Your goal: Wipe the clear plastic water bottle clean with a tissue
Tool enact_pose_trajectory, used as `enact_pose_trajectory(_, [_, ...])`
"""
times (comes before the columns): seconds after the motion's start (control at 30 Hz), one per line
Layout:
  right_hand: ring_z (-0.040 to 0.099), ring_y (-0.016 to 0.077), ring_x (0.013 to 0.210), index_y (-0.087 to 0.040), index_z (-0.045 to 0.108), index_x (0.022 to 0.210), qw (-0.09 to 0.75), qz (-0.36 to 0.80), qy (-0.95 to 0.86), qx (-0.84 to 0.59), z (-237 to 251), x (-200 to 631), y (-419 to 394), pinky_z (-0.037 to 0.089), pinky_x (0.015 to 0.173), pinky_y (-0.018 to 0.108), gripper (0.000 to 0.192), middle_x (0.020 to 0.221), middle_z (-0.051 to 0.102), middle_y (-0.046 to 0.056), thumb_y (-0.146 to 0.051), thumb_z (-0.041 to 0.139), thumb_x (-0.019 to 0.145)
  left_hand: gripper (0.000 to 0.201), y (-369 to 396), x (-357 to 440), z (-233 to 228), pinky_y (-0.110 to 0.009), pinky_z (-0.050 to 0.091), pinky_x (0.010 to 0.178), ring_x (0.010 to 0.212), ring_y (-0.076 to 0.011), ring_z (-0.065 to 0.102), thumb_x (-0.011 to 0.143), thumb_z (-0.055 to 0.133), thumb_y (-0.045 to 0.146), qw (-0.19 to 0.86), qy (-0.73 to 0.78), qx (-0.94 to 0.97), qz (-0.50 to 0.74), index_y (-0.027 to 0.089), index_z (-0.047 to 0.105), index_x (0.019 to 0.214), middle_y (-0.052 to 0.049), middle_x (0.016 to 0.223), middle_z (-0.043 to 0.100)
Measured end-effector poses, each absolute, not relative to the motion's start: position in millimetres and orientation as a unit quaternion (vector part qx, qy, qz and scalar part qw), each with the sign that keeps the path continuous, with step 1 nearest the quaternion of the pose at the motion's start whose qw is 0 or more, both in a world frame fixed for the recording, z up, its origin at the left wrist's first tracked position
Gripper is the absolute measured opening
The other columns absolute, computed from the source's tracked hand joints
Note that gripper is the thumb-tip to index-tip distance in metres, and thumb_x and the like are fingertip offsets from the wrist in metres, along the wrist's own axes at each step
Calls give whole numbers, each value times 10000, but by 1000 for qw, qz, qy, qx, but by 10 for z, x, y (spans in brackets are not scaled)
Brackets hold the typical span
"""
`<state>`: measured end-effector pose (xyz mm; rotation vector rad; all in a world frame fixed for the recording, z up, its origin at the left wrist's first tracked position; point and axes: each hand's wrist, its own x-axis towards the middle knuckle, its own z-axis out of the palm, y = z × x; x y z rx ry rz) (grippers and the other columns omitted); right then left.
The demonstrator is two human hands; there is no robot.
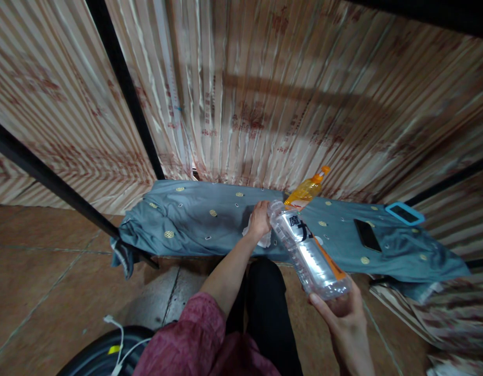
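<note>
- Right hand (345,318) low in the foreground, fingers (319,302) clamped round the base of a clear plastic bottle (307,250), which tilts up and away toward the left hand.
- Clear bottle held in the air above the near edge of the surface, neck end by the left hand, label with dark characters and an orange strip facing up.
- Left hand (260,220) stretched forward at the bottle's top, fingers curled shut on a white cloth (264,239) bunched under the palm; cannot tell whether touching the cap itself.
- Grey-blue sheet (194,219) with small round yellow motifs draped over the surface, hanging loose at the left corner.
- Orange bottle (307,191) lying tilted on the sheet just behind the clear bottle's top, orange cap pointing up right.
- Black phone (366,235) flat on the sheet to the right, well apart from both hands.
- Blue-rimmed flat device (404,213) further right, near the wall.
- Striped panelling (264,94) behind, black bars (124,83) crossing in front.
- White cable (118,339) at lower left on the tiled floor.
</note>
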<state>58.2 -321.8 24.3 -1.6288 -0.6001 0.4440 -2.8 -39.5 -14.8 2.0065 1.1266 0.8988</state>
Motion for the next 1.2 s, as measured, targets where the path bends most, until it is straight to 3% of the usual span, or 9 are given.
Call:
enact_pose_trajectory(0.83, [730,332,1171,-248,561,1365,643,214,-227,-700,298,540,-3202,620,946,413,966,1333,735,112,-422,1045,547,275,-405,-61,-112,-414,544,1092,1216,-286,681,977,686,304,332,426,774,330,186,672,1225,-135,1273,715])
enact_pose_trajectory(1.2, [742,328,1159,-213,544,1392,633,213,-239,-705,306,551,-3209,624,952,414,979,1318,739,132,-416,1038,571,303,-415,-57,-87,-435,553,1088,1211,-301,690,975,695,293,336,427,772,331,156,674,1244,-162,1274,714])
